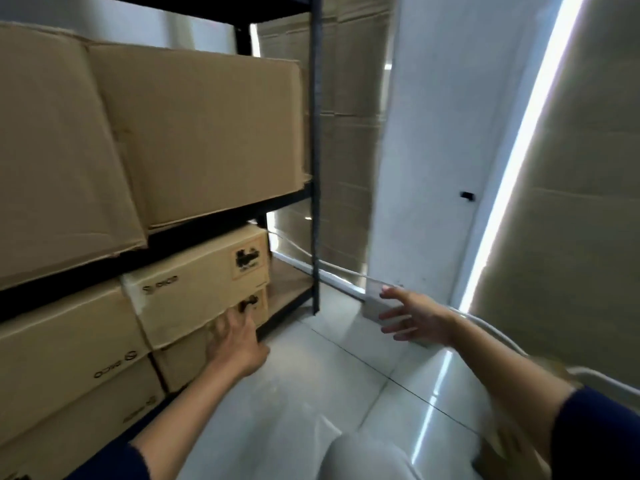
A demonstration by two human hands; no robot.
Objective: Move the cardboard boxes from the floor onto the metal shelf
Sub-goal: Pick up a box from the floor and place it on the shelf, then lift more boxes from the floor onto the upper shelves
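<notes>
The left hand (235, 341) is pressing its fingers against a cardboard box (197, 289) low on the metal shelf (315, 150). The right hand (412, 317) is hovering spread open, holding nothing, over the floor (311, 393) on the right

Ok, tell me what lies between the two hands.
Head view: only bare white floor tile lies between the left hand and right hand; no box there.

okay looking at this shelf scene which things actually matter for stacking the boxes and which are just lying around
Part of the job:
- metal shelf
- big plain boxes on the upper level
- printed boxes on the lower level
- left hand, touching a printed box
- right hand, open in the air

Just there:
- white cable on the floor
- white wall panel
- tiled floor
</notes>
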